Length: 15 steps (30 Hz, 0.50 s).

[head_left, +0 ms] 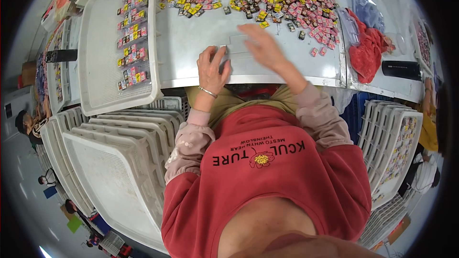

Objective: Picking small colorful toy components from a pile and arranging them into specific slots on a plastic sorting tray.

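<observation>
A pale, see-through plastic tray (240, 44) lies near the table's front edge, its outline faint against the surface. My left hand (213, 70), with a bracelet at the wrist, has its fingers curled and its thumb bent at the tray's left end, gripping it there. Above the tray's right side, my right hand (264, 48) is smeared by motion. Its fingers stretch to the left and stand apart, with nothing visible in them. Many small pink, yellow and black printed blocks (267, 0) are spread loosely across the far part of the table (191, 57).
To the left, a white plastic tray (100, 57) carries rows of filled clear packs (133, 57). Stacked white trays (105, 162) stand lower left, more racks (389, 148) lower right. A red cloth (366, 50) and a black cylinder (401, 70) lie on the right. Other people are at both sides.
</observation>
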Motion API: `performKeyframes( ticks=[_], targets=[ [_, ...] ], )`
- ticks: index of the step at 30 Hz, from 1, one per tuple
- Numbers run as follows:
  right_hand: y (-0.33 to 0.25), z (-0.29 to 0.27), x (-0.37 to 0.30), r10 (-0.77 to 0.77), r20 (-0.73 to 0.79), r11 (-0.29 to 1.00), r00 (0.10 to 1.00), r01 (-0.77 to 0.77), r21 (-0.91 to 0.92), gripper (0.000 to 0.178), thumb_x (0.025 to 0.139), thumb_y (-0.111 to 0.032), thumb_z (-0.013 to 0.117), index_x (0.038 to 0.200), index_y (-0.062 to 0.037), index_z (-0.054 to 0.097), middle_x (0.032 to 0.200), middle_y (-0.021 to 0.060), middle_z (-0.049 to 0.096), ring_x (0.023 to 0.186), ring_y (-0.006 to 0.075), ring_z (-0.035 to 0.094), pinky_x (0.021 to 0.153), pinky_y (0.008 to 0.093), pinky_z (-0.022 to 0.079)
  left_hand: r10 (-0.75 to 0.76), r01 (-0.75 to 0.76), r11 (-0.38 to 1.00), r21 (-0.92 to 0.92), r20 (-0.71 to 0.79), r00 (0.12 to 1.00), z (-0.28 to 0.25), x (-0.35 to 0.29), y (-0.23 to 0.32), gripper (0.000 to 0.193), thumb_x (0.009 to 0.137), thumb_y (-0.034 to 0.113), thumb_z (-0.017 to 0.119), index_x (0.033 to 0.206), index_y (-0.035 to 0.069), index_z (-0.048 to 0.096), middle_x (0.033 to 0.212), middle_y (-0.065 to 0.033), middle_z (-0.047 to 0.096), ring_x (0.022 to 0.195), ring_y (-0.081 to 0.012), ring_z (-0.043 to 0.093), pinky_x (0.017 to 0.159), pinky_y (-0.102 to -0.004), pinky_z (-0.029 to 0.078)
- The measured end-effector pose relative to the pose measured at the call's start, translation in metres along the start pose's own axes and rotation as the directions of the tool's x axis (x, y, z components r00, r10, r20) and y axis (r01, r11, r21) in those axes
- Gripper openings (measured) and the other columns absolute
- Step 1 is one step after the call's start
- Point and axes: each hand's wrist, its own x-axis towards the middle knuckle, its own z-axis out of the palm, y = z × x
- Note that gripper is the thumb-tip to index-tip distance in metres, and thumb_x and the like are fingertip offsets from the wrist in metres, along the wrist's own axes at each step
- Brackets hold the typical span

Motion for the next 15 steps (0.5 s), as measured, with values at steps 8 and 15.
performKeyframes(
  ticks=[8,15],
  targets=[
    [0.049,-0.053,0.013,-0.037,0.171,0.901,0.985,0.107,-0.420,0.029,0.078,-0.001,0.060,0.107,-0.0035,0.062,0.102,0.0137,0.061,0.093,0.0329,0.058,0.081,0.0412,0.049,0.030,-0.031,1.000,0.005,0.064,0.997,-0.007,0.005,-0.004,0.040,0.075,0.014,0.070,0.113,0.005,0.062,0.114,-0.0160,0.053,0.099,-0.0311,0.053,0.088,-0.0404,0.043],
    [0.036,-0.040,0.015,0.162,0.067,0.895,0.985,-0.118,-0.430,0.024,0.077,-0.004,0.063,0.101,-0.0034,0.061,0.096,0.0134,0.062,0.086,0.0324,0.060,0.075,0.0402,0.051,0.149,-0.157,0.987,0.042,0.153,0.977,-0.012,0.011,-0.014,0.037,0.078,0.016,0.070,0.114,0.012,0.063,0.115,-0.0109,0.053,0.093,-0.0277,0.054,0.082,-0.0386,0.043]
  ],
)
